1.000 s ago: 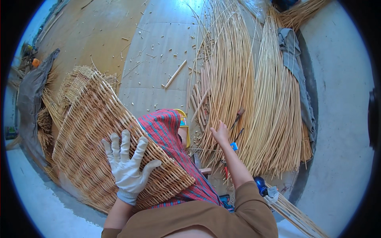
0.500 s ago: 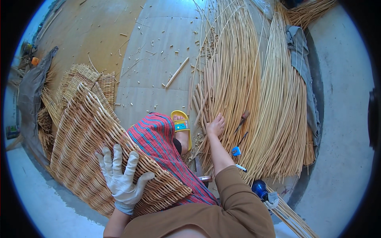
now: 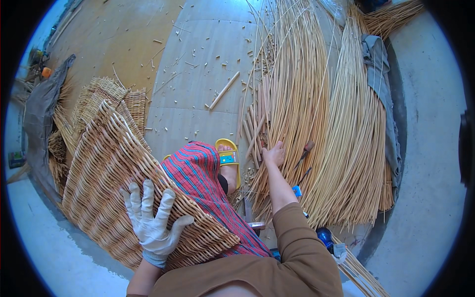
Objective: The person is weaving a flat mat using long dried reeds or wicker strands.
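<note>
My left hand (image 3: 153, 222), in a white glove, lies flat with its fingers spread on a woven wicker panel (image 3: 114, 173). The panel leans across my lap, over a red and blue plaid cloth (image 3: 195, 168). My bare right hand (image 3: 274, 154) reaches onto the left side of a long bundle of thin wicker rods (image 3: 299, 94). Its thumb and fingers are apart, the fingertips partly hidden among the rods; no rod is lifted. Close to it, on the rods, lies an awl-like tool with a brown handle (image 3: 308, 146). A blue tape measure (image 3: 297, 191) is beside my right forearm.
A second rod bundle (image 3: 346, 128) lies to the right, beside grey cloth (image 3: 378, 64). Short thick sticks (image 3: 252, 128) are left of the near bundle. A single stick (image 3: 224, 91) and scattered offcuts lie on the floor. More woven pieces (image 3: 99, 99) and a dark blue round object (image 3: 324, 236) are nearby.
My right hand has shifted slightly right along the rods, and my forearm now covers most of the white marker-like stick. My left hand stays on the panel. The whole view has moved slightly.
</note>
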